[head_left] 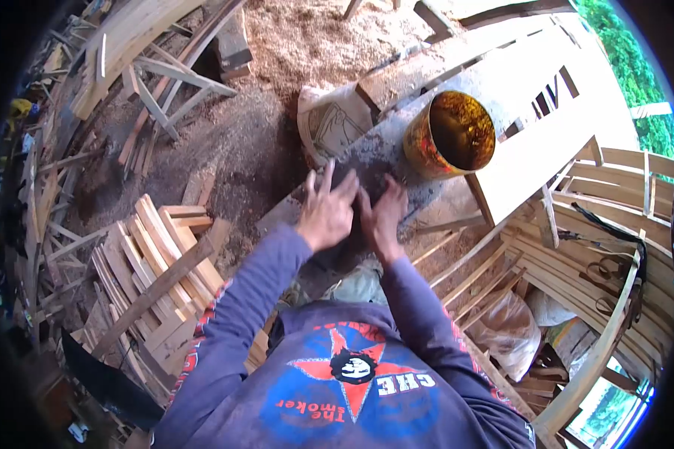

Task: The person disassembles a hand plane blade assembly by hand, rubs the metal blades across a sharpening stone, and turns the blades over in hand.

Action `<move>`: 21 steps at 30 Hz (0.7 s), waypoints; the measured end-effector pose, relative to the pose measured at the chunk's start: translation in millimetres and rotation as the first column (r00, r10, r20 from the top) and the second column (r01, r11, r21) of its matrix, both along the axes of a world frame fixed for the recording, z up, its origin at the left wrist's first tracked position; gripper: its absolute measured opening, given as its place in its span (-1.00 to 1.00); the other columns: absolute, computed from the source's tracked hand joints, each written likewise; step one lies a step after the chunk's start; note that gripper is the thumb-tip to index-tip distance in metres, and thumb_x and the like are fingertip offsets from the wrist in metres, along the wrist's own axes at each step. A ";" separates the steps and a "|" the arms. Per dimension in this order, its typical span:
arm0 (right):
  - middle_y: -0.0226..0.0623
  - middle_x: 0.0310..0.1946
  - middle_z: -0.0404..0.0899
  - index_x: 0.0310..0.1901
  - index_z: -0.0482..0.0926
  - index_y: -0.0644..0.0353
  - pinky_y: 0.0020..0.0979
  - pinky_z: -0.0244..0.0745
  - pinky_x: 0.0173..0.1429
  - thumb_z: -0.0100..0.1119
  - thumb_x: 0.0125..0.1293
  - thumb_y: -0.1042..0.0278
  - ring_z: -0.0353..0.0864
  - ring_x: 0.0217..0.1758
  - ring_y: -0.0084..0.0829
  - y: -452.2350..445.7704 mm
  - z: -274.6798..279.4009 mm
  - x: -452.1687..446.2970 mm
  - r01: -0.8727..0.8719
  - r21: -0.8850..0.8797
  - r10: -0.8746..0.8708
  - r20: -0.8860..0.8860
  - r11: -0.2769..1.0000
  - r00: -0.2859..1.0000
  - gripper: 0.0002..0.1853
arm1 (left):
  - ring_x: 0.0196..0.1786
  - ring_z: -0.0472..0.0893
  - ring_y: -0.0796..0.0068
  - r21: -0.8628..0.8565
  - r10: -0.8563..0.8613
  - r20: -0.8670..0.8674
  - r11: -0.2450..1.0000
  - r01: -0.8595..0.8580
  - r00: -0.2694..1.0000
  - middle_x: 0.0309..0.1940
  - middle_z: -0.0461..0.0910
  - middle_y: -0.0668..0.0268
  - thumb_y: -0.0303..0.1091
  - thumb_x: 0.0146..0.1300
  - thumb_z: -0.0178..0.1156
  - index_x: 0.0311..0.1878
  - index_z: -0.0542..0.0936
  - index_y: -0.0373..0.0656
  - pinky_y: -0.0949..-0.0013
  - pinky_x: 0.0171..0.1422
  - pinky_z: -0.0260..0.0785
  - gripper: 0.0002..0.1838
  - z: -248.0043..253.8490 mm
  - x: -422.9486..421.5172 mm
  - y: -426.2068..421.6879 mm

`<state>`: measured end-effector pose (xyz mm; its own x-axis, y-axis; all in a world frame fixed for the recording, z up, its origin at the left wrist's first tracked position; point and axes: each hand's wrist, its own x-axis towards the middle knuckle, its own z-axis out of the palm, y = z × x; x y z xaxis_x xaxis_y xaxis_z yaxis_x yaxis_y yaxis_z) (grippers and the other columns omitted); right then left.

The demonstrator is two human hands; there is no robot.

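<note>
My left hand is over the near end of a worn, dark-stained bench board, its fingers stretched out and apart. Close beside it, my right hand reaches onto the same board with fingers extended and spread, the thumb side near the left hand. I see no object in either hand. Dark smears and crumbs lie on the wood around the fingertips. Just beyond the right hand stands an open orange-yellow can, upright, with a dark inside; its contents cannot be made out.
A printed sack stands against the bench's left side. Stacked wood strips lie at the left, and a sawhorse-like wooden frame stands farther back. Sawdust covers the ground. At the right are long planks and a plastic bag.
</note>
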<state>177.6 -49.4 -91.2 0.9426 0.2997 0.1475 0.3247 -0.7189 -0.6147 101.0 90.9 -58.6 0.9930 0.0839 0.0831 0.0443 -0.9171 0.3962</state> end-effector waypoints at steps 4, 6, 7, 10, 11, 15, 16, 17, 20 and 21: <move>0.14 0.21 0.46 0.36 0.33 0.30 0.07 0.29 0.37 0.34 0.37 -0.01 0.38 0.32 0.16 -20.4 -10.2 -20.1 -0.047 -0.006 0.047 0.031 0.999 0.998 -0.28 | 0.69 0.06 -0.20 -0.044 -0.046 -0.093 0.998 0.042 0.995 0.57 0.38 0.23 -0.27 0.30 0.08 0.46 0.51 -0.19 -0.53 0.61 -0.14 -0.37 -4.1 -23.9 -13.3; 0.09 0.18 0.47 0.36 0.33 0.31 0.05 0.27 0.41 0.44 0.30 0.00 0.39 0.33 0.10 -0.2 -5.9 2.9 -0.055 -0.011 0.056 0.071 0.998 0.996 -0.23 | 0.72 -0.02 -0.25 -0.024 -0.008 -0.037 1.000 0.007 0.999 0.62 0.31 0.21 -0.28 0.22 0.12 0.50 0.49 -0.17 -0.56 0.61 -0.22 -0.29 -1.8 5.4 1.4; 0.09 0.18 0.47 0.33 0.36 0.32 0.06 0.27 0.41 0.45 0.29 0.00 0.41 0.32 0.10 6.6 6.6 4.9 -0.005 -0.058 0.005 -0.002 0.998 1.000 -0.24 | 0.72 -0.02 -0.24 0.044 -0.024 -0.008 0.999 0.024 1.000 0.63 0.30 0.23 -0.28 0.22 0.11 0.50 0.49 -0.15 -0.56 0.60 -0.22 -0.30 -4.4 9.0 6.4; 0.11 0.17 0.46 0.32 0.37 0.33 0.06 0.30 0.35 0.36 0.37 0.02 0.42 0.27 0.12 -28.5 -10.0 -25.5 -0.101 0.032 0.095 0.149 0.994 0.984 -0.32 | 0.71 0.04 -0.17 -0.032 -0.039 -0.073 0.999 0.037 0.997 0.61 0.34 0.26 -0.31 0.33 0.05 0.48 0.51 -0.15 -0.56 0.58 -0.19 -0.38 -4.1 -35.3 -17.0; 0.10 0.19 0.47 0.31 0.39 0.33 0.06 0.30 0.35 0.36 0.36 0.03 0.43 0.26 0.12 -32.3 -8.6 -37.8 -0.025 -0.017 0.026 0.043 1.000 0.999 -0.33 | 0.71 0.04 -0.15 -0.086 -0.033 -0.043 0.996 0.029 0.999 0.59 0.36 0.26 -0.30 0.33 0.05 0.47 0.52 -0.13 -0.56 0.59 -0.20 -0.39 -7.1 -41.4 -22.7; 0.07 0.15 0.49 0.29 0.39 0.31 0.04 0.27 0.41 0.48 0.25 0.06 0.43 0.27 0.07 3.9 6.4 -1.4 0.007 -0.030 -0.006 0.047 1.000 0.999 -0.28 | 0.73 -0.01 -0.17 0.011 -0.029 -0.034 1.000 0.030 0.999 0.61 0.34 0.25 -0.27 0.23 0.11 0.51 0.50 -0.09 -0.54 0.61 -0.24 -0.30 -4.5 5.6 6.6; 0.07 0.15 0.49 0.29 0.39 0.31 0.04 0.27 0.41 0.48 0.25 0.06 0.43 0.27 0.07 -2.3 2.7 -6.6 -0.002 -0.022 0.004 0.061 1.000 0.998 -0.28 | 0.73 -0.01 -0.17 0.019 -0.019 -0.020 1.000 0.019 1.000 0.61 0.34 0.25 -0.27 0.23 0.11 0.51 0.50 -0.09 -0.54 0.61 -0.24 -0.30 -2.4 -3.2 1.7; 0.09 0.15 0.48 0.30 0.39 0.30 0.04 0.28 0.38 0.43 0.30 0.07 0.42 0.27 0.08 -18.0 -4.7 -22.0 -0.033 0.007 0.033 0.085 0.999 0.996 -0.32 | 0.73 -0.01 -0.16 -0.019 -0.019 -0.048 1.000 0.018 0.999 0.60 0.36 0.27 -0.30 0.27 0.08 0.50 0.51 -0.08 -0.53 0.62 -0.23 -0.34 -2.8 -23.6 -12.2; 0.11 0.16 0.47 0.31 0.39 0.29 0.04 0.29 0.36 0.37 0.35 0.09 0.41 0.28 0.10 -28.9 -6.0 -36.4 -0.013 -0.034 0.013 -0.016 0.999 1.000 -0.36 | 0.73 0.00 -0.16 -0.133 -0.029 -0.078 0.991 0.018 0.997 0.58 0.39 0.30 -0.33 0.31 0.04 0.49 0.51 -0.08 -0.51 0.63 -0.24 -0.37 -11.5 -37.4 -23.5; 0.09 0.17 0.46 0.31 0.39 0.29 0.05 0.27 0.39 0.42 0.30 0.08 0.41 0.29 0.09 -17.8 -9.6 -22.3 -0.009 0.029 0.009 0.007 1.000 1.000 -0.33 | 0.72 0.00 -0.17 -0.078 -0.030 -0.038 0.997 0.027 0.999 0.60 0.36 0.29 -0.33 0.27 0.07 0.49 0.51 -0.09 -0.51 0.63 -0.25 -0.34 -11.9 -20.7 -13.1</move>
